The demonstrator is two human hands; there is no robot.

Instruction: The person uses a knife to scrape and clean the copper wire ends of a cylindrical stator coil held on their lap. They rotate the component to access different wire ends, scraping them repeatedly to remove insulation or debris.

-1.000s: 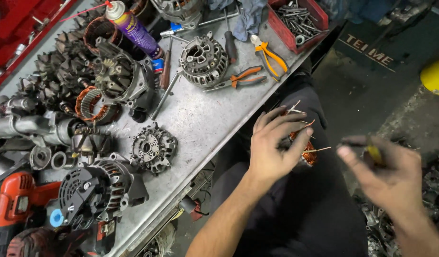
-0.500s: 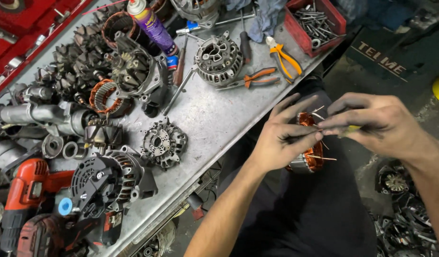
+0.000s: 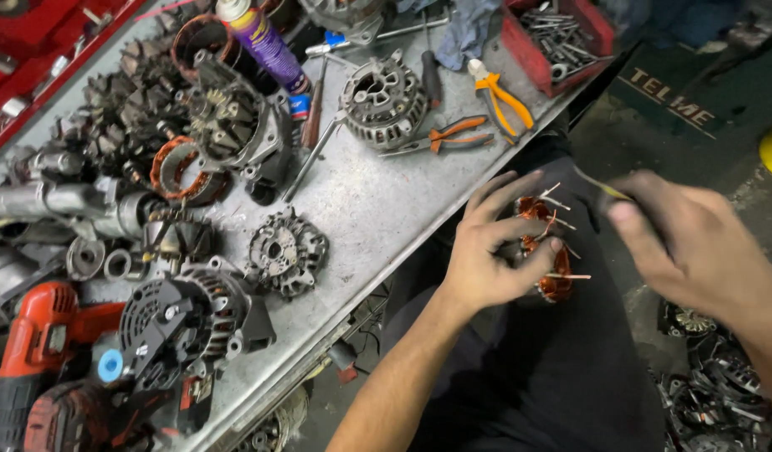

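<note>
The left hand (image 3: 486, 259) has its grip closed around a copper-wound stator (image 3: 543, 251), thumb pressed across its front and fingers spread over the top, with bare wire ends sticking out to the right. The stator is held over the person's dark-trousered lap, just off the near edge of the bench (image 3: 377, 201). The right hand (image 3: 687, 238) is blurred; it is clenched on a thin tool with a yellowish tip (image 3: 607, 188) that points toward the stator's upper side, though whether the tip touches the windings cannot be told.

On the bench nearest the left hand lie red-handled pliers (image 3: 448, 136) and orange-handled pliers (image 3: 499, 96), beside a round grey alternator housing (image 3: 382, 99). A red tray of bolts (image 3: 561, 33) stands at the far corner. Further left sits a small finned end plate (image 3: 287, 251), a black alternator (image 3: 189, 314), another copper-wound ring (image 3: 181, 167) and a purple spray can (image 3: 264, 42). A red power drill (image 3: 43, 335) lies at the near left edge
</note>
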